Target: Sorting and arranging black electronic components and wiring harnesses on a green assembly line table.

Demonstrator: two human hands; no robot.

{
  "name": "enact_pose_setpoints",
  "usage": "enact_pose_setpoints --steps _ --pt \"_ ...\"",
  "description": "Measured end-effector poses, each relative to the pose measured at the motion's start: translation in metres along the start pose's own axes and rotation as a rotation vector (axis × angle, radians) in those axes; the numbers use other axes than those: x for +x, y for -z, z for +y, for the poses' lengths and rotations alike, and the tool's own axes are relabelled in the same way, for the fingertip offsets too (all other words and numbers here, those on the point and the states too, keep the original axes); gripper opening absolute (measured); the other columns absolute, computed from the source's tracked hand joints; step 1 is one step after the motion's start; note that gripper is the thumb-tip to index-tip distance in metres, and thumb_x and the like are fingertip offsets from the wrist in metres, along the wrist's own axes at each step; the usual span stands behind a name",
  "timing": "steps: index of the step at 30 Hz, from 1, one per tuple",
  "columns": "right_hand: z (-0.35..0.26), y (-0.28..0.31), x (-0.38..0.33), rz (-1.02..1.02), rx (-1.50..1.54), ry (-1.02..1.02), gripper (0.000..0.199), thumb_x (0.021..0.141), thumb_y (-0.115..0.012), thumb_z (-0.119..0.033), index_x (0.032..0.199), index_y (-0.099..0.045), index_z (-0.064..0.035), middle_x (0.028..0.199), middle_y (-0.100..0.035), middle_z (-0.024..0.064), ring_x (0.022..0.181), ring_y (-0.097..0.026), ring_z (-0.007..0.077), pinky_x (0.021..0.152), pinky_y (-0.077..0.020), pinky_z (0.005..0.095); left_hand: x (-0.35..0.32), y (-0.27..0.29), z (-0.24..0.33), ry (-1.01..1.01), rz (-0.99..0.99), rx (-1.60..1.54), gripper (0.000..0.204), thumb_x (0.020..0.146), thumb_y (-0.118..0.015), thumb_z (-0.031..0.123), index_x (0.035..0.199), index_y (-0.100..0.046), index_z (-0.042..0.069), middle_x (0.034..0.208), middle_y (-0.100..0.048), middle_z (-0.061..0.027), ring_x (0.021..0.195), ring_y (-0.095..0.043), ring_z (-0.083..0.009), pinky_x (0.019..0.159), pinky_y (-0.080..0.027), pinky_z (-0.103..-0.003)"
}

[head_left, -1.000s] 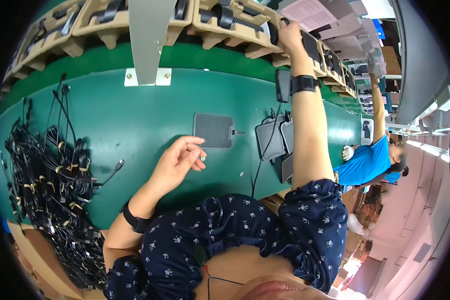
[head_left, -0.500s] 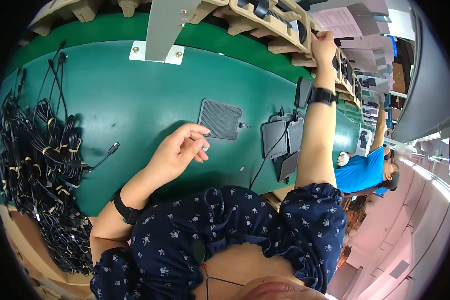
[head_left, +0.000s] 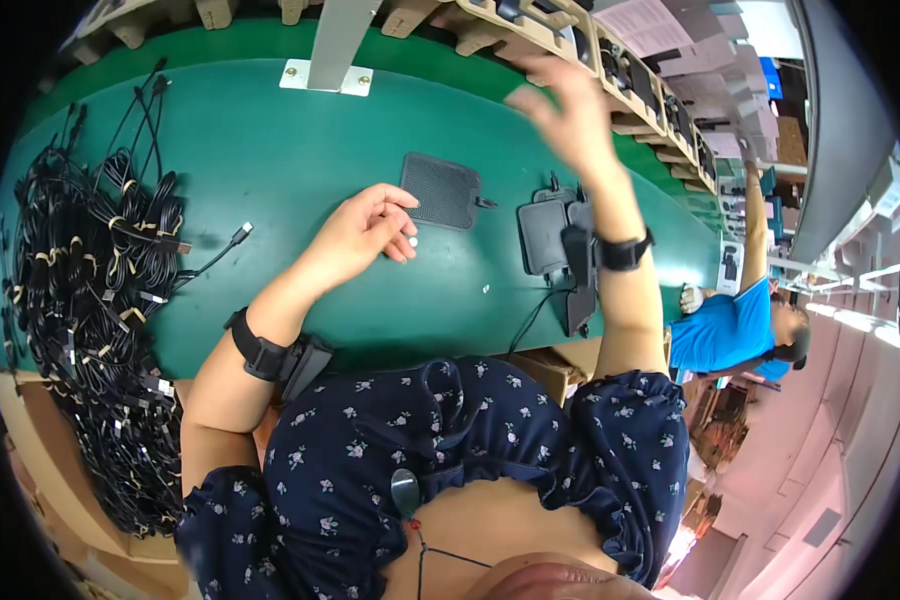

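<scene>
My left hand (head_left: pixel 370 225) hovers over the green table with loosely bent fingers, its fingertips beside a dark rectangular pad with a dotted mesh surface and a short plug stub (head_left: pixel 440 190). A small pale spot shows at its fingertips; I cannot make out what it is. My right hand (head_left: pixel 570 115), blurred by motion, is raised in front of the moulded pulp trays (head_left: pixel 590 50). Its fingers look spread, and nothing shows in them. Below the right hand, several dark flat pads (head_left: pixel 543 238) lie in a loose pile, partly hidden by the right forearm.
Bundles of tied black cables (head_left: pixel 100 240) cover the table's left side, one plug end (head_left: pixel 242 234) sticking out. A metal post (head_left: pixel 338 50) is bolted at the back edge. A co-worker in blue (head_left: pixel 725 330) reaches out farther right. Cardboard (head_left: pixel 30 420) stands at the lower left.
My right hand has come away from the trays and swung leftward, over the table's back edge. The left hand stays beside the mesh pad. The whole view has shifted slightly.
</scene>
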State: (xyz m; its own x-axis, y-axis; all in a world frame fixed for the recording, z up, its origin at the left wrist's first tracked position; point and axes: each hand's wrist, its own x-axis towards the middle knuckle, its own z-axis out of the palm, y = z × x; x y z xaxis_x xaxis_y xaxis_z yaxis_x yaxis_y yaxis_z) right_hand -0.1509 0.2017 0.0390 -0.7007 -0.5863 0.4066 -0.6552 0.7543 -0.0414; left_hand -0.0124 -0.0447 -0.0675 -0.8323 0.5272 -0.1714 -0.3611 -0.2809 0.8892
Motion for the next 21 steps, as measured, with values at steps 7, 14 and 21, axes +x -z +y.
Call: enact_pose_setpoints --steps 7,14,21 --pt "-0.086 -0.040 -0.067 -0.268 0.104 0.089 0.075 0.063 -0.071 -0.044 0.126 -0.046 -0.0109 0.112 -0.049 0.0131 0.102 -0.048 0.0315 0.087 -0.0406 0.0407 0.000 -0.001 -0.001 -0.038 0.001 0.041 0.023 0.094 -0.045 0.015 0.112 -0.049 0.001 0.089 -0.058 -0.0087 0.074 -0.060 -0.0156 0.067 -0.050 -0.026" --pt "-0.101 -0.045 -0.066 -0.213 -0.095 0.219 0.048 0.076 -0.065 -0.021 0.118 -0.050 -0.0054 0.116 -0.052 0.0189 0.101 -0.053 0.0348 0.083 -0.0481 0.0388 0.003 0.001 -0.004 -0.062 0.032 0.019 0.018 0.094 -0.046 0.015 0.104 -0.051 0.000 0.082 -0.057 -0.0077 0.065 -0.059 -0.0128 0.058 -0.048 -0.023" --pt "-0.025 -0.036 0.001 0.113 0.191 -0.263 0.018 0.084 -0.061 -0.013 0.096 -0.057 -0.0008 0.086 -0.062 0.0139 0.076 -0.062 0.0210 0.064 -0.0478 0.0304 -0.006 -0.005 0.014 0.006 0.056 0.286 0.030 0.092 -0.052 0.033 0.075 -0.053 0.008 0.060 -0.044 0.0061 0.054 -0.040 -0.0027 0.048 -0.032 -0.019"
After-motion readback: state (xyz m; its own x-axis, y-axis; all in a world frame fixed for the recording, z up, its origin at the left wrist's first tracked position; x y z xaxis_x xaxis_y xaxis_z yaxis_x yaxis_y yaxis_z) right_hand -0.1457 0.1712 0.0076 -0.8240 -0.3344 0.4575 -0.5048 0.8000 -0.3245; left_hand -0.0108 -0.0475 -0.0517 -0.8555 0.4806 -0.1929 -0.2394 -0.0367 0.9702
